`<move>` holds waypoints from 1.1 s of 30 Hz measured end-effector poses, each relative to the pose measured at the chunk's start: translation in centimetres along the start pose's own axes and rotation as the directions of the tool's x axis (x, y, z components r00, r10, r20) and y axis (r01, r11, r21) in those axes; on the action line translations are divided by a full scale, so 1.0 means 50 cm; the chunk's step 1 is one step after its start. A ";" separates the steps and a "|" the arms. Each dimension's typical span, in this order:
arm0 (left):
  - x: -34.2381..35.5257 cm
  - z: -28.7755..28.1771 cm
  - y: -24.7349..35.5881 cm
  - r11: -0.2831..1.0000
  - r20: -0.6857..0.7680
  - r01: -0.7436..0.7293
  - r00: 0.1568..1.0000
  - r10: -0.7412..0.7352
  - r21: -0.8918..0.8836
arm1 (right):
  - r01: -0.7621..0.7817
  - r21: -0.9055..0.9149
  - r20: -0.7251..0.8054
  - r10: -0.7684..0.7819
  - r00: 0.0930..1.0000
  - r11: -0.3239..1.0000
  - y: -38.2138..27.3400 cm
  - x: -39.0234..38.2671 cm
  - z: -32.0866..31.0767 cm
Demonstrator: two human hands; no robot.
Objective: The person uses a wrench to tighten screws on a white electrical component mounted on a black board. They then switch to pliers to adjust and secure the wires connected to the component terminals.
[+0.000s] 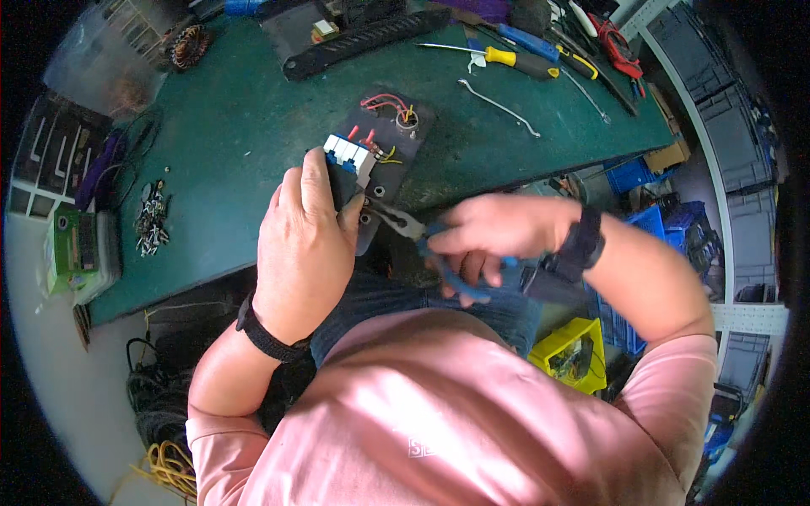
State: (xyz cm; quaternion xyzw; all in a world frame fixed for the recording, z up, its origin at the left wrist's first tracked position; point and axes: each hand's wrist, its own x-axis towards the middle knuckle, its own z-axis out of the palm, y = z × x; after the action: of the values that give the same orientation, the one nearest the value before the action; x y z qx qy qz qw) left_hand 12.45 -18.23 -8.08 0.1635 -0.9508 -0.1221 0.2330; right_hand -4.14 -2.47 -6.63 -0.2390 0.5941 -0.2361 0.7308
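Observation:
A dark metal plate (386, 175) lies across the near edge of the green bench. On it sits a white-and-black block with blue parts (351, 155), resembling a circuit breaker. My left hand (308, 221) is closed around this block, fingers over its left side and thumb at its near end. In my right hand (506, 232) are pliers with blue handles (408, 226), their jaws reaching the plate close to my left thumb. The right hand is slightly blurred, and exactly what the jaws touch cannot be made out. Red wires (386, 103) and short yellow wires (391, 155) rise from the plate's far part.
Loose screws (152, 219) are heaped at the left. A yellow-and-black screwdriver (515, 61) and a wrench (499, 108) lie at the far right. A long black bar (367, 44) crosses the back. Below the bench on the right stands a yellow bin (582, 346).

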 end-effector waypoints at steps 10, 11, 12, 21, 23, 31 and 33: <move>-0.001 0.003 0.000 0.999 0.025 0.030 0.999 -0.029 -0.021 | 0.178 0.228 -0.152 -0.146 0.978 0.957 0.052 0.032 0.066; -0.002 0.002 -0.001 0.999 0.029 0.033 0.999 -0.032 -0.018 | 0.120 0.147 -0.139 -0.100 0.985 0.982 0.038 0.025 0.057; -0.001 0.001 -0.003 0.999 0.033 0.036 0.999 -0.035 -0.015 | 0.062 0.064 -0.130 -0.053 0.990 0.996 0.020 0.018 0.040; 0.004 -0.008 0.001 0.999 0.052 0.031 0.998 -0.030 -0.030 | -0.082 -0.350 0.135 0.137 0.981 0.933 -0.063 0.005 -0.091; 0.001 -0.005 0.000 0.999 0.046 0.030 0.999 -0.029 -0.033 | -0.071 -0.261 0.088 0.097 0.991 0.963 -0.047 -0.004 -0.065; 0.002 -0.015 -0.006 0.995 0.053 0.055 0.997 -0.051 -0.082 | 0.037 -0.126 0.018 -0.035 0.999 0.991 -0.007 -0.017 -0.003; 0.006 -0.023 -0.012 0.994 0.080 0.051 0.996 -0.043 -0.099 | 0.072 -0.117 0.009 -0.071 0.997 0.991 0.000 -0.031 0.007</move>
State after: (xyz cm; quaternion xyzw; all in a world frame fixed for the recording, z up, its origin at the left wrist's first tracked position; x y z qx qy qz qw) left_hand 12.91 -19.08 -7.14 0.1691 -0.9476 -0.1818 0.2010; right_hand -4.10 -1.44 -5.39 -0.3032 0.5964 -0.2264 0.7079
